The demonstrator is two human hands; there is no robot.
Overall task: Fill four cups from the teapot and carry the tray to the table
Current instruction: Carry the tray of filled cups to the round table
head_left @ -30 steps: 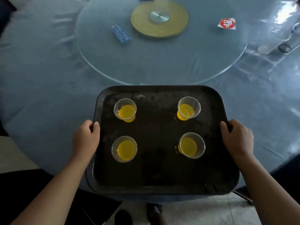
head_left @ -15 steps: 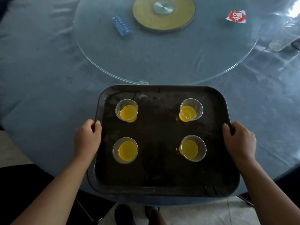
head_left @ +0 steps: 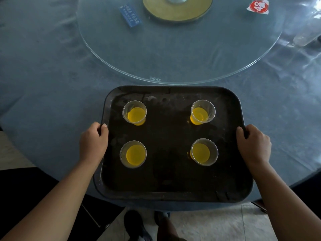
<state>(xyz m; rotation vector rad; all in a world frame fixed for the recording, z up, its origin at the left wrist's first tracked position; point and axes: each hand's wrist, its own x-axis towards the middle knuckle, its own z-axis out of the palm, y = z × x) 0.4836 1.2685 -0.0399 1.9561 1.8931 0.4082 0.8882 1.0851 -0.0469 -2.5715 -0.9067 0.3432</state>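
My grip has not changed over the last second: left hand (head_left: 93,145) and right hand (head_left: 254,145) each curl round a side rim of the black tray (head_left: 173,197), thumbs on top. The gold hub (head_left: 177,9) has slid toward the top of view, so I judge I have carried the tray further in over the desk (head_left: 43,101). The near-left cup (head_left: 133,153), near-right cup (head_left: 204,152), far-left cup (head_left: 134,112) and far-right cup (head_left: 202,111) stand upright and apart, each holding yellow tea, so only setting down remains. I cannot tell whether the tray already rests on the cloth. Its near rim lies just inside the desk's edge. Its far rim stops just short of the glass turntable (head_left: 173,54), which leaves little room ahead. Open cloth lies on both sides.
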